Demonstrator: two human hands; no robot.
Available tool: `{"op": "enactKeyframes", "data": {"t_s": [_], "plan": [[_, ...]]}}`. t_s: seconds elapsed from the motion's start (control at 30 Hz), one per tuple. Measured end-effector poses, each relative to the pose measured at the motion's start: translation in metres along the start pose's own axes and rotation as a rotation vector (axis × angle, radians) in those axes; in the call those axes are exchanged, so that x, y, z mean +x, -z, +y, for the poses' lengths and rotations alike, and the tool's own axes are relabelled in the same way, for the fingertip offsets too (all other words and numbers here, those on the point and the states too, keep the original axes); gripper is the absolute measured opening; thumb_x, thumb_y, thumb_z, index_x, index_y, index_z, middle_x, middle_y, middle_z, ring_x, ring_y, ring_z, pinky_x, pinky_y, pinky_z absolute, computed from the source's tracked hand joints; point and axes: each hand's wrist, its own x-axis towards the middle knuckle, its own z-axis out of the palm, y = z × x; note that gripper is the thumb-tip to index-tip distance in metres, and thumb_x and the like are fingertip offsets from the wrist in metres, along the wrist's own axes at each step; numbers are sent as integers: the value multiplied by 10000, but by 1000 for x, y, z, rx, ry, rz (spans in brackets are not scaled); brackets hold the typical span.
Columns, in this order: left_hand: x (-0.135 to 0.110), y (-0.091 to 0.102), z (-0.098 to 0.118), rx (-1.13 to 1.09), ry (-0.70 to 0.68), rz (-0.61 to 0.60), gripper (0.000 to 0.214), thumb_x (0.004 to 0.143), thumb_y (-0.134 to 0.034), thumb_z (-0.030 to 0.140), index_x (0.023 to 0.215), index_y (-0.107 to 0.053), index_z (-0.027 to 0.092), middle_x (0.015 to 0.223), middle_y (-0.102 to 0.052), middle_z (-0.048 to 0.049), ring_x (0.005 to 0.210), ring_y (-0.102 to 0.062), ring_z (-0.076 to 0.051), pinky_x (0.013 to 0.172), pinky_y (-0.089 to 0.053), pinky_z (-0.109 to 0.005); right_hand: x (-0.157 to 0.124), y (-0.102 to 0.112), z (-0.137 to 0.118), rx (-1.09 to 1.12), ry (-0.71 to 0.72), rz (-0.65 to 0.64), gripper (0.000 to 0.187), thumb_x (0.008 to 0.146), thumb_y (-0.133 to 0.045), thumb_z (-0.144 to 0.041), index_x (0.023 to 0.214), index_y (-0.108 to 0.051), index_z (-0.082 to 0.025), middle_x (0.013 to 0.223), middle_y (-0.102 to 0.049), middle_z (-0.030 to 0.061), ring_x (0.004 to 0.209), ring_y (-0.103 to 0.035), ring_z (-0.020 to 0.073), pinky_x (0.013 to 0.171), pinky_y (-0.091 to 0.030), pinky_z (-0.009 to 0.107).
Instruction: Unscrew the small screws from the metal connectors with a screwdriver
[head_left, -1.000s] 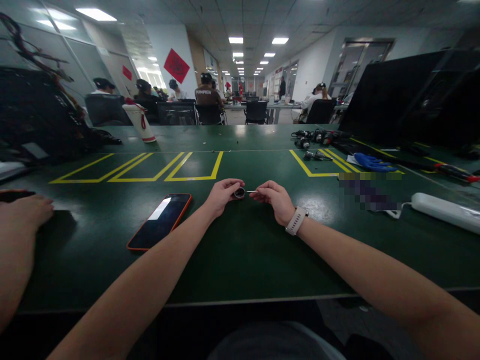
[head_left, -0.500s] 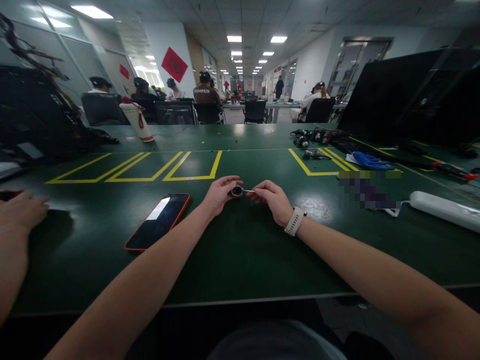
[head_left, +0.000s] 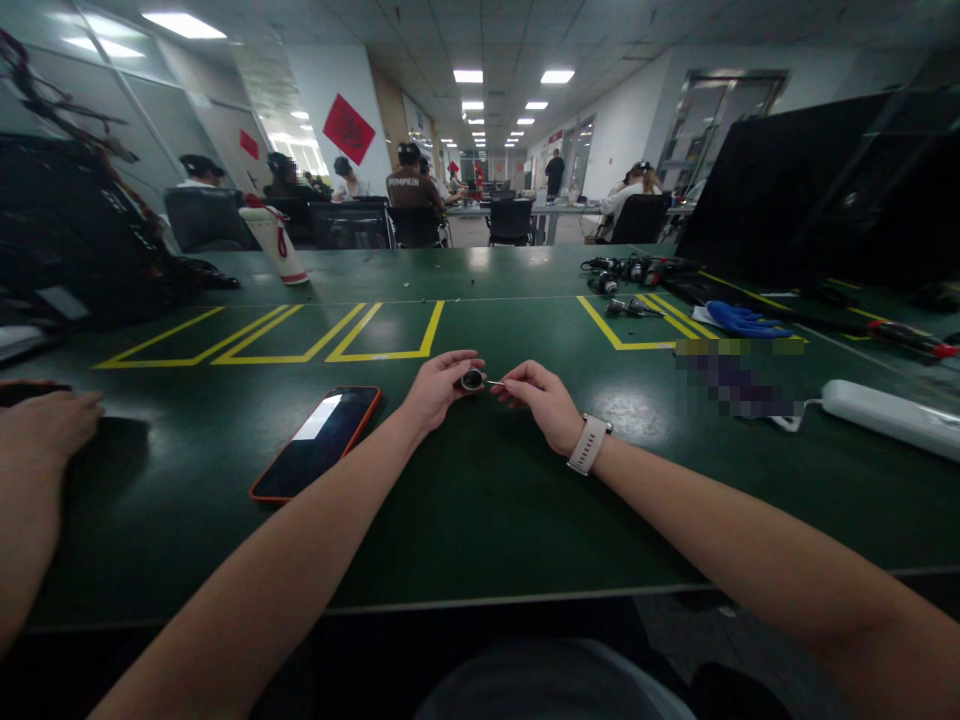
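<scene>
My left hand [head_left: 436,392] is closed on a small round part [head_left: 471,380] with a silvery rim and a dark centre, held just above the green table. My right hand [head_left: 541,398] pinches a thin metal rod [head_left: 495,382], its far end pointing left at the side of the round part. Whether the rod touches or enters the part is too small to tell. A pale watch band [head_left: 589,444] circles my right wrist. Left of my left forearm lies a phone [head_left: 319,442] with an orange-red edge.
Another person's hand [head_left: 49,425] rests at the left edge with a dark object. Yellow tape outlines [head_left: 386,355] mark the table. At the right are several black and silver metal parts [head_left: 604,283], a blue glove [head_left: 742,320], a white power strip [head_left: 892,420] and a large dark screen [head_left: 780,190]. A white cup [head_left: 274,245] stands at the back left.
Both my hands stay nearly in place; the round part has shifted very slightly left. The other person's hand at the left has moved a little.
</scene>
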Motion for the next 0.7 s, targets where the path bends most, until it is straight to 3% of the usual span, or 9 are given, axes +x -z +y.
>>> {"op": "enactKeyframes", "data": {"t_s": [0.2, 0.4, 0.7], "plan": [[-1, -1, 3, -7, 19, -11, 157, 735, -569, 93, 877, -632, 121, 860, -676, -86, 696, -649, -164, 661, -525, -325, 0, 0, 1, -31, 25, -5, 69, 760, -550, -260, 747, -547, -193, 764, -650, 16, 705, -586, 144, 645, -432, 292], [-2, 1, 2, 22, 15, -44, 376, 590, -501, -47, 899, -637, 119, 903, -684, -87, 740, -654, -167, 714, -525, -325, 1, -1, 2, -42, 42, 6, 68, 765, -537, -261, 743, -535, -196, 760, -644, 11, 699, -580, 141, 643, -428, 288], [0, -2, -6, 146, -49, -45, 342, 577, -522, -22, 844, -657, 143, 918, -679, -61, 763, -639, -158, 725, -530, -333, -1, -2, -1, -85, 44, -4, 68, 764, -532, -259, 734, -528, -198, 744, -629, 9, 695, -571, 146, 645, -431, 297]]}}
